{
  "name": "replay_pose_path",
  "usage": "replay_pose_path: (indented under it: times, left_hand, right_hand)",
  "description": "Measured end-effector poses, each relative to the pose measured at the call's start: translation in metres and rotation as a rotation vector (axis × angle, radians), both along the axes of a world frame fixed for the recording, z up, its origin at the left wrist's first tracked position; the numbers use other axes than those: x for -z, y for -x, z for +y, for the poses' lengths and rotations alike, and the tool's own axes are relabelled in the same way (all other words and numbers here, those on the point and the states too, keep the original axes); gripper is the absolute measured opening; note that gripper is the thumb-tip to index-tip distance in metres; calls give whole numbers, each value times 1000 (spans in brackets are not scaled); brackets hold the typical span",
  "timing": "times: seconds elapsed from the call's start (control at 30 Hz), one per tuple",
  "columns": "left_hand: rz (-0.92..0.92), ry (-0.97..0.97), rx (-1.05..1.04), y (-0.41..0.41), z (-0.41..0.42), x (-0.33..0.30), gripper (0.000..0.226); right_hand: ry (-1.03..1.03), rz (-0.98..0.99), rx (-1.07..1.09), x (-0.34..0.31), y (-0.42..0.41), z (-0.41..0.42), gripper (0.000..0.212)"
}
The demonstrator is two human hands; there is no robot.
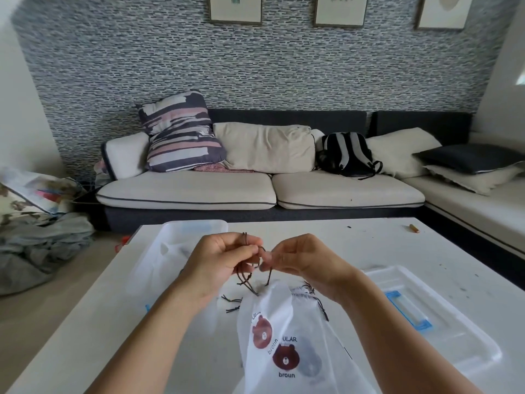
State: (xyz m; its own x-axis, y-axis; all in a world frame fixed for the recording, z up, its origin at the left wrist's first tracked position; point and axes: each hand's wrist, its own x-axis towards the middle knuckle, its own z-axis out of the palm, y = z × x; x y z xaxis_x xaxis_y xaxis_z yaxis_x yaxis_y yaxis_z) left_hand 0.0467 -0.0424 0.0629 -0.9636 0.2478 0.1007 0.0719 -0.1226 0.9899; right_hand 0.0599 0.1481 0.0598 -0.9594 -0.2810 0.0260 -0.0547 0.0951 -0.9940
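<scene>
Bag (pixel 284 314), 6 o'clock: contents unclear. Fingers of left hand (pixel 221 261) and right hand (pixel 304 260) pinch its cord (pixel 245 277). Bin (pixel 199 223), 11 o'clock; lid (pixel 454 345), 4 o'clock.

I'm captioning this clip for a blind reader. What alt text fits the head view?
The left hand and right hand pinch the brown drawstring cord of a white bear-print bag above a white table. A clear plastic box lies to the left, a clear lid with a blue handle to the right; a sofa with a backpack stands behind.
</scene>
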Motion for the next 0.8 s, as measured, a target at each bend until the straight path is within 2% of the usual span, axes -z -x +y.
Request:
replay_pose_path:
  times: [0.1, 0.17, 0.27, 0.33, 0.47, 0.53, 0.6, 0.73, 0.8]
  left_hand:
    - [130, 37, -136, 3, -2, 2, 15]
    - [158, -9, -176, 2, 2, 2, 17]
    - [129, -132, -131, -3, 13, 3, 19]
    - [97, -167, -80, -6, 20, 6, 18]
    - [58, -207, -49, -7, 23, 7, 15]
    - [59, -231, -47, -5, 21, 8, 17]
    - [19, -315, -57, -2, 20, 9, 21]
    - [-125, -506, -103, 2, 21, 6, 23]
    - [-198, -605, -117, 5, 20, 3, 22]
  right_hand:
    - [144, -78, 93, -4, 1, -2, 27]
    - [155, -161, 108, -9, -3, -4, 30]
    - [85, -320, 9, -9, -7, -11, 53]
    - [225, -391, 15, -5, -5, -19, 52]
    - [562, -365, 213, 3, 5, -29, 24]
    - [688, -339, 258, 4, 8, -29, 20]
    - [796, -321, 255, 2, 8, -28, 19]
    - [769, -270, 211, -1, 7, -30, 28]
    - [837, -316, 207, -3, 7, -31, 33]
